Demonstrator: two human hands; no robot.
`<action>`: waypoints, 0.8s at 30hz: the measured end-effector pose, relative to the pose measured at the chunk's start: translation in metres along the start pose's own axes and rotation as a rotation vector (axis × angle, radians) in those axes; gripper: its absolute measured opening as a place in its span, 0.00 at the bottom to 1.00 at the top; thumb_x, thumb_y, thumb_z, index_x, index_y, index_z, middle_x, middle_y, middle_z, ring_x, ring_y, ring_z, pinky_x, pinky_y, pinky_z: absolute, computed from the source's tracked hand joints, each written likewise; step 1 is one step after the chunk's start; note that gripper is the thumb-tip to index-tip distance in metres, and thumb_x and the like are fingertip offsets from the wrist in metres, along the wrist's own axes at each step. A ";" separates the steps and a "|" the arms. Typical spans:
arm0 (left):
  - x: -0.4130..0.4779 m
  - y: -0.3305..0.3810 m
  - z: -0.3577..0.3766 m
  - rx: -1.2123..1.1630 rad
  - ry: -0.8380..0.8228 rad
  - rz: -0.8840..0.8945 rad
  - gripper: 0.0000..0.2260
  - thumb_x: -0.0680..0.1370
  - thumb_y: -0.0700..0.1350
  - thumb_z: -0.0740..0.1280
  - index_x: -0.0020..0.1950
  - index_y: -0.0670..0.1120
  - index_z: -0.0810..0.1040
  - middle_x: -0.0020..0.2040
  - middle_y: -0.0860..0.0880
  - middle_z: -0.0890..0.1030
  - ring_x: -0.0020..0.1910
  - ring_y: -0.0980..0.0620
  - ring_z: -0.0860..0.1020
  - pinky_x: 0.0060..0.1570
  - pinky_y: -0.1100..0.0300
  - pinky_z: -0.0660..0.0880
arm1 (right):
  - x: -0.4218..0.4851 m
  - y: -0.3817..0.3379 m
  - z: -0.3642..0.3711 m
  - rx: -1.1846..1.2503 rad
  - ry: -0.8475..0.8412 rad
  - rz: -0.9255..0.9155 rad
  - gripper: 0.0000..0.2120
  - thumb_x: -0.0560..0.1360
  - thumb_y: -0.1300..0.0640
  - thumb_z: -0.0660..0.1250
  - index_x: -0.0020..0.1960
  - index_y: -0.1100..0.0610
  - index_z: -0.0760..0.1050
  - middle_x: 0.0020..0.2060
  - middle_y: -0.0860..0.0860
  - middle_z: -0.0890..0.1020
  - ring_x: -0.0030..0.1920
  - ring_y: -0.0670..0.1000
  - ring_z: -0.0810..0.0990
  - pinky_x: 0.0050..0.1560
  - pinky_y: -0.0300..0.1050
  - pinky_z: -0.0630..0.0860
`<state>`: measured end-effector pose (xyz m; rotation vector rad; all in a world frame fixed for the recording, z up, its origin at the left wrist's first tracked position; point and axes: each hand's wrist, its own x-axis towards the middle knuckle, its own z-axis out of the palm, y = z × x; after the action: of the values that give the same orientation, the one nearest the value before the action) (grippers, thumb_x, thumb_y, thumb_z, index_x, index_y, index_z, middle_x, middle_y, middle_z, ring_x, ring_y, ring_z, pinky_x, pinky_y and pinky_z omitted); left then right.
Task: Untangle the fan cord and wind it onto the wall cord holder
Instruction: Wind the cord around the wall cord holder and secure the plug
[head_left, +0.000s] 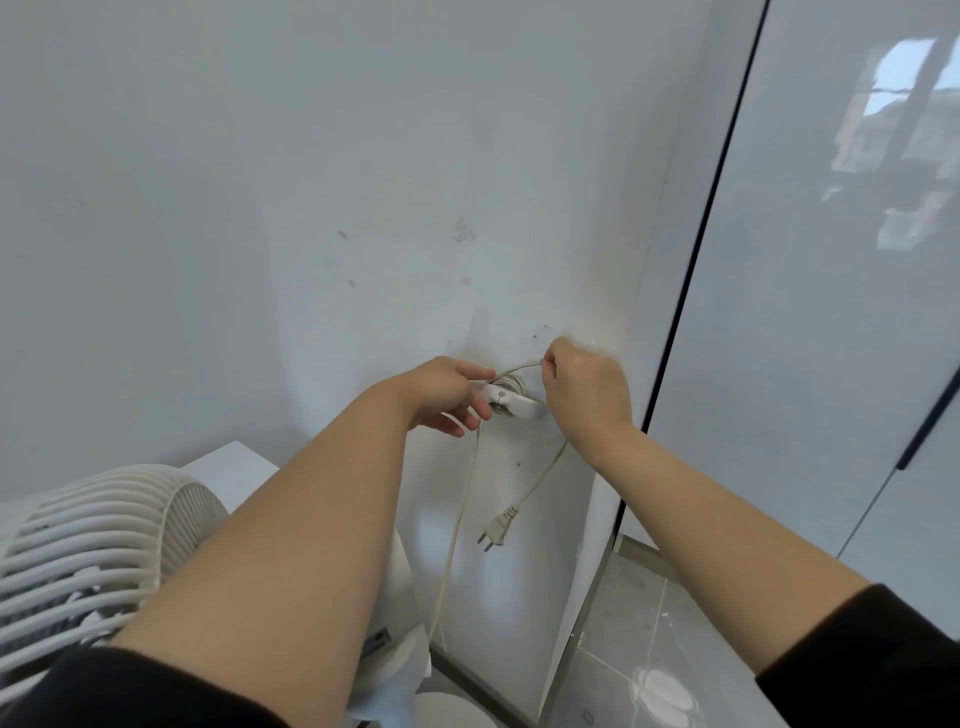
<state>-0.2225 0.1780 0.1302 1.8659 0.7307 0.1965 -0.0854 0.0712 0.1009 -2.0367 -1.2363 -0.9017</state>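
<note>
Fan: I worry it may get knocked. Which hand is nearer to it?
Left. The left hand is above and right of the fan, at the holder; the right hand is farther right, past the holder, pinching the cord.

Cream cord (458, 519) hanging below left hand (447, 395). White holder (519, 406) sitting between left hand and right hand (584, 389). Fan grille (78, 551) showing white ribs. Sleeves (130, 691) looking black. Floor tiles (649, 623) looking grey.
</note>
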 end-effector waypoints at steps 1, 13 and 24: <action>0.000 0.000 0.000 0.009 -0.006 0.002 0.24 0.76 0.32 0.57 0.71 0.47 0.68 0.41 0.48 0.82 0.33 0.53 0.76 0.34 0.61 0.77 | 0.000 0.001 0.002 0.000 0.011 0.002 0.05 0.68 0.71 0.64 0.34 0.65 0.73 0.26 0.59 0.76 0.25 0.59 0.72 0.25 0.44 0.65; -0.002 0.001 0.009 0.142 0.071 0.029 0.28 0.76 0.31 0.53 0.75 0.46 0.62 0.38 0.46 0.81 0.32 0.52 0.75 0.37 0.60 0.76 | 0.015 -0.019 -0.005 -0.024 0.039 -0.135 0.11 0.52 0.71 0.70 0.28 0.62 0.69 0.19 0.54 0.71 0.19 0.52 0.58 0.24 0.34 0.44; -0.003 0.002 0.008 0.203 0.169 0.079 0.24 0.75 0.33 0.54 0.72 0.42 0.67 0.35 0.45 0.80 0.32 0.51 0.75 0.39 0.60 0.75 | 0.039 -0.046 0.003 0.007 0.088 -0.326 0.26 0.41 0.75 0.74 0.26 0.57 0.61 0.20 0.49 0.56 0.19 0.51 0.52 0.29 0.33 0.37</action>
<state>-0.2209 0.1693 0.1291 2.0914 0.8170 0.3450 -0.1131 0.1111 0.1358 -1.7977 -1.5459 -1.1203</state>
